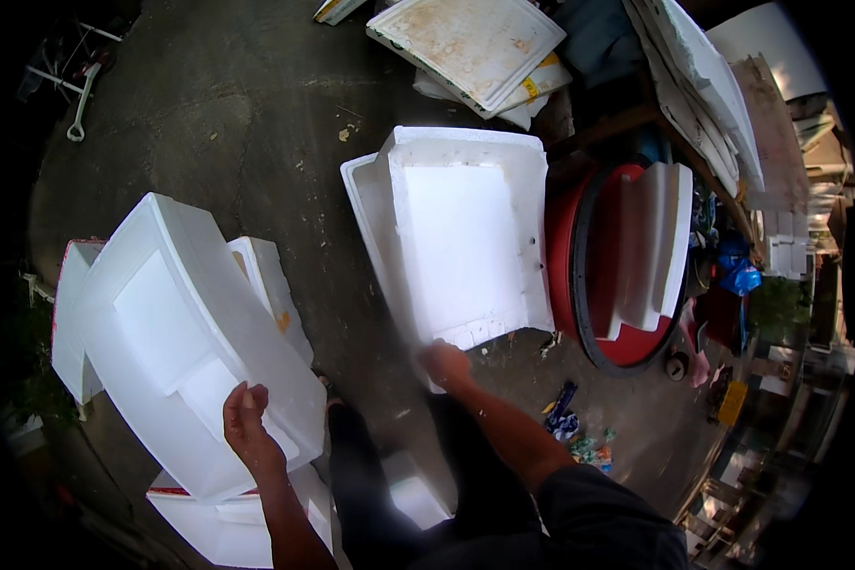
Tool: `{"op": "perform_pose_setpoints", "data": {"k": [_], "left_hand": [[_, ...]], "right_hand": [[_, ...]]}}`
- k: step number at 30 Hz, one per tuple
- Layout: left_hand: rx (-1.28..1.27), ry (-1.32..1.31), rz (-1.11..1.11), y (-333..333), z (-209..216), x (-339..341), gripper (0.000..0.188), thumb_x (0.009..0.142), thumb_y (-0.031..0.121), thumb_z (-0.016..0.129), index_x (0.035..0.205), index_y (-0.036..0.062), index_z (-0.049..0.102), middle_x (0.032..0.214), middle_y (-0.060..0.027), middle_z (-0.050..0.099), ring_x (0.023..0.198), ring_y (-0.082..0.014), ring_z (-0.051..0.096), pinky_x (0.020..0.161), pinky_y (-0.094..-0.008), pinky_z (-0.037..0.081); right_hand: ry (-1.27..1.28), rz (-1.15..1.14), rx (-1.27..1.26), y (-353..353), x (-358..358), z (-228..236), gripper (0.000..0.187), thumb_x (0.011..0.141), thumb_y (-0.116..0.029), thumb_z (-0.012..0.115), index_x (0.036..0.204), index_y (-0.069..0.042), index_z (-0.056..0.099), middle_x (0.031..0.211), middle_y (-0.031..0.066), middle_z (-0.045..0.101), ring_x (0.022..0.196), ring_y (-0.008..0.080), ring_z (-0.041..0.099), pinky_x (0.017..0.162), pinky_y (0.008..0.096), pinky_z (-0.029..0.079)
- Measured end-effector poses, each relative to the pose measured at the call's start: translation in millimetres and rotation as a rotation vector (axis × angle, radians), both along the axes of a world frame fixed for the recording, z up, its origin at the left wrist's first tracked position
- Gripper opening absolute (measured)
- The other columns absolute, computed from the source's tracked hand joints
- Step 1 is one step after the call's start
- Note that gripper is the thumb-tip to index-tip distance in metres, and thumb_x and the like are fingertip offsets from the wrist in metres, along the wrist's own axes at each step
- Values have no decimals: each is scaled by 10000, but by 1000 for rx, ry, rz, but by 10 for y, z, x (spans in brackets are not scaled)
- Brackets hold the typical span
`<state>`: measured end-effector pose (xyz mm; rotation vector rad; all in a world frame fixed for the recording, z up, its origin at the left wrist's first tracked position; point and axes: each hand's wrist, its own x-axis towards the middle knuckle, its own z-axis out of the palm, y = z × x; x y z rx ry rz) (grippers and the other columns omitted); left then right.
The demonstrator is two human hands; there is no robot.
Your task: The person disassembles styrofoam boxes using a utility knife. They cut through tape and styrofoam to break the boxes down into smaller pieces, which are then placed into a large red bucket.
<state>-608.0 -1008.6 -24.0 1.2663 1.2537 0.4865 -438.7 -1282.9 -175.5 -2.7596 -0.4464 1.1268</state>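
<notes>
A white foam box (461,247) lies in the middle with its hollow facing up, and another pale foam piece (361,185) shows behind its left side. At its lower left corner my right hand (445,365) is closed on the edge, slightly blurred. My left hand (247,427) is raised in front of a large white foam box (152,313) on the left. Its fingers are drawn together, and nothing shows in them. Whether that hand touches the box I cannot tell.
More foam boxes stand behind and below the left one, including one with a red edge (199,527). A red round tub (565,256) with a black rim holds a foam piece (670,242). Stained foam lids (465,47) are stacked at the back. Colourful wrappers (594,451) litter the floor.
</notes>
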Motion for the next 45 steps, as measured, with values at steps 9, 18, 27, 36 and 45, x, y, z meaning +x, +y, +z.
{"op": "perform_pose_setpoints", "data": {"k": [9, 18, 27, 36, 45], "left_hand": [[-582, 10, -415, -1087, -908, 1204, 727, 906, 462, 579, 1448, 74, 290, 1387, -144, 433, 1255, -264, 422, 1023, -445, 328], [-432, 7, -553, -1463, -655, 1070, 797, 887, 411, 621, 1458, 21, 226, 1369, -170, 440, 1239, -257, 426, 1006, -394, 371], [-560, 159, -743, -1385, -517, 765, 669, 737, 78, 702, 1327, -34, 408, 1177, -168, 570, 1047, -260, 567, 881, -367, 471], [-340, 159, -707, -1290, 160, 608, 650, 715, -4, 597, 1333, -31, 396, 1163, -173, 579, 1034, -255, 574, 919, -335, 443], [9, 227, -581, -1040, 625, 608, 653, 707, 7, 503, 1343, -55, 370, 1249, -245, 510, 1143, -362, 513, 1000, -377, 379]], "right_hand": [[-35, -65, 298, -282, -482, 1238, 349, 791, -364, 694, 728, -35, 598, 722, 194, 623, 702, 389, 614, 604, 433, 485], [226, -194, 245, -128, -565, 2035, 441, 817, -473, 645, 843, -36, 593, 810, 178, 629, 788, 347, 624, 713, 441, 474], [651, -510, 499, -380, -845, 2161, 429, 852, -324, 681, 1114, 12, 625, 886, 106, 650, 777, 186, 597, 723, 327, 496], [171, -1303, 716, -2029, -1457, 1011, 200, 861, -200, 640, 950, -33, 572, 681, 118, 590, 535, 228, 562, 435, 375, 450], [377, -1735, 702, -777, -179, 1529, 269, 873, -301, 623, 967, -63, 543, 719, 78, 524, 618, 205, 540, 449, 394, 440]]}}
